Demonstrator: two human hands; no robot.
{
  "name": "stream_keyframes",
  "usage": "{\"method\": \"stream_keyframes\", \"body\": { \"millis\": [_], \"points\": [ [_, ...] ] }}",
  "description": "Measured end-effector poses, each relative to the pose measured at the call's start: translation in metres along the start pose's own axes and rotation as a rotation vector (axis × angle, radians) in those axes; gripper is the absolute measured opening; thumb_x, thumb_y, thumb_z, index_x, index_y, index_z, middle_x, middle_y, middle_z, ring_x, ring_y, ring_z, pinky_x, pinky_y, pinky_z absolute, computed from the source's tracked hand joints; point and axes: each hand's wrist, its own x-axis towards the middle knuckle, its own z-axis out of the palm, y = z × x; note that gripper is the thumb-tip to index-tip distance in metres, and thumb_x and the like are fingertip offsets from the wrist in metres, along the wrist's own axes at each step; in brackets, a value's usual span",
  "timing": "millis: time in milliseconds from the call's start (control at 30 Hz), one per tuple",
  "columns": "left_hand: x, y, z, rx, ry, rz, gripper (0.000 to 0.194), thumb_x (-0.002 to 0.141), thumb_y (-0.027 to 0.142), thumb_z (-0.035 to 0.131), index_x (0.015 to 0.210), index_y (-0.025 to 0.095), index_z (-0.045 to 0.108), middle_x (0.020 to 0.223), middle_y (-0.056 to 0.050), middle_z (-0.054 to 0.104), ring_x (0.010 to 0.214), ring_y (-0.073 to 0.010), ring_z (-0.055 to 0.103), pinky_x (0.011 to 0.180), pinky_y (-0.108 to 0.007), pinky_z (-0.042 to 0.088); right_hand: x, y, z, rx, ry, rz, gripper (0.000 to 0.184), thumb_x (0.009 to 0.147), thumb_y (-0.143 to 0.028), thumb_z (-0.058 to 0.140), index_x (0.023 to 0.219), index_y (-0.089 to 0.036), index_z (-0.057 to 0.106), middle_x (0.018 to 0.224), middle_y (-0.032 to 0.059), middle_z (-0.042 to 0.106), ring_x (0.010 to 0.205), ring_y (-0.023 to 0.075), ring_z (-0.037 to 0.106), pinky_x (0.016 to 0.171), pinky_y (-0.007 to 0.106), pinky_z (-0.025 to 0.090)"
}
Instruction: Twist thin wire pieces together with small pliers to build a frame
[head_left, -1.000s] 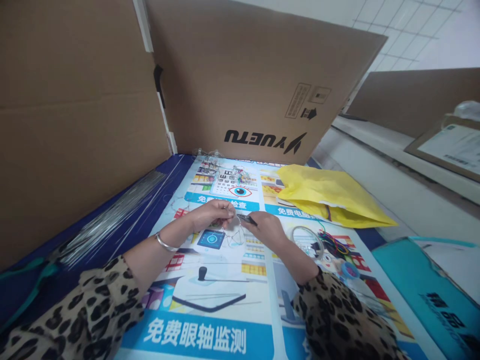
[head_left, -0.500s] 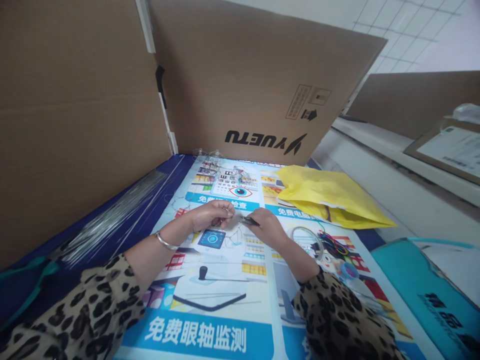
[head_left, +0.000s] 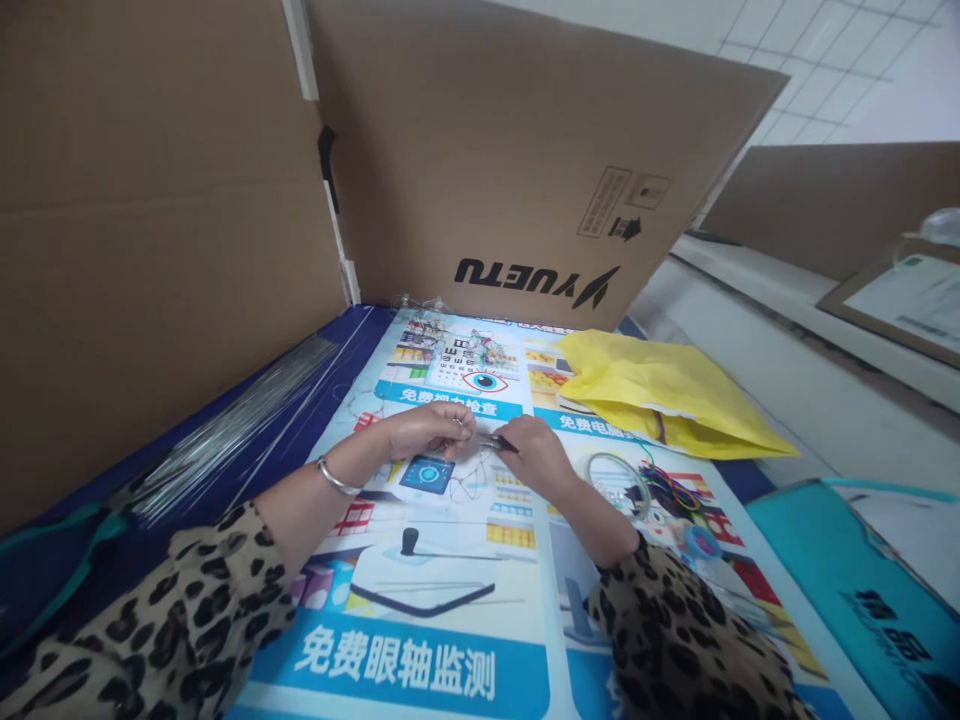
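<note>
Pliers-like tool [head_left: 496,442], dark and metallic, sits low over the middle of the printed sheet [head_left: 517,565], tips pointing at the left hand [head_left: 435,430]. Writing: sheet's near blue band reads 免费眼轴监测; farther band reads 免费视力检查, partly blurred; the one to its right starts 免费电脑, then is covered. Cardboard panel [head_left: 480,150] bears YUETU upside down, plus a printed arrow. Teal box [head_left: 840,550] at right shows 精品; smaller lettering under it too blurred to read. Materials: sheet smooth, lying on dark blue cloth [head_left: 731,478]; yellow bag [head_left: 675,385] creased, soft-looking; bundle of straight silvery strands [head_left: 240,425] at left, near teal-handled tool [head_left: 105,527]; tangled coloured cords [head_left: 679,488] beside a clear ring [head_left: 619,483]. Fingers: left thumb and fingertips pressed together, pinching fine wire [head_left: 460,424], with thin loops visible below; right hand [head_left: 536,455] curled around the pliers-like tool, fingers folded in, thumb's exact position unclear. Hands near each other, apart.
</note>
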Motion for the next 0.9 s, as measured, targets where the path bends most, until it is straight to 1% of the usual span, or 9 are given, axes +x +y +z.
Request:
{"method": "stream_keyframes", "body": {
  "millis": [100,233,400,500,767,900],
  "points": [
    [-0.001,-0.001,-0.001,0.020,-0.042,-0.031,0.014,0.069,0.021,0.056,0.079,0.013,0.053,0.050,0.001,0.052,0.044,-0.0082,0.046,0.048,-0.020,0.033,0.000,-0.002,0.000,0.024,-0.005,-0.028,0.007,0.073,-0.022,0.055,0.077,-0.019,0.061,0.070,0.0022,0.058,0.073,0.0156,0.048,0.067,0.026,0.031],
    [-0.002,0.000,-0.001,0.007,-0.081,-0.039,0.016,0.067,0.021,0.058,0.079,0.012,0.054,0.052,0.001,0.053,0.045,-0.0084,0.048,0.050,-0.021,0.036,-0.001,-0.002,-0.001,0.062,-0.002,-0.049,0.008,0.072,-0.020,0.056,0.077,-0.019,0.061,0.071,0.0023,0.059,0.074,0.0157,0.048,0.069,0.026,0.032],
    [-0.002,0.000,-0.002,0.008,-0.116,-0.047,0.017,0.067,0.023,0.060,0.078,0.012,0.054,0.052,0.002,0.053,0.046,-0.0084,0.048,0.050,-0.021,0.037,-0.002,0.002,-0.002,0.092,-0.019,-0.091,0.010,0.073,-0.020,0.054,0.080,-0.019,0.061,0.072,0.0024,0.059,0.074,0.0151,0.048,0.069,0.026,0.033],
    [-0.003,0.000,-0.004,0.022,-0.141,-0.047,0.015,0.068,0.022,0.058,0.078,0.012,0.055,0.051,0.002,0.052,0.045,-0.0084,0.048,0.049,-0.021,0.036,-0.003,0.003,-0.003,0.085,-0.006,-0.107,0.011,0.074,-0.019,0.053,0.081,-0.019,0.061,0.073,0.0028,0.060,0.075,0.0153,0.049,0.070,0.026,0.033],
    [-0.005,0.003,-0.001,0.048,-0.165,-0.055,0.013,0.070,0.019,0.056,0.079,0.011,0.055,0.050,0.002,0.052,0.046,-0.0077,0.047,0.050,-0.020,0.034,-0.002,-0.007,-0.002,0.056,-0.018,-0.094,0.009,0.072,-0.016,0.052,0.075,-0.019,0.060,0.069,0.0022,0.058,0.071,0.0148,0.047,0.068,0.026,0.032],
    [-0.006,0.004,0.000,0.063,-0.170,-0.065,0.012,0.070,0.019,0.056,0.080,0.012,0.055,0.051,0.002,0.052,0.047,-0.0073,0.047,0.050,-0.020,0.033,-0.002,-0.007,-0.002,0.064,-0.022,-0.098,0.010,0.071,-0.016,0.052,0.076,-0.019,0.061,0.069,0.0021,0.059,0.071,0.0148,0.047,0.068,0.026,0.032]
  ]
}}
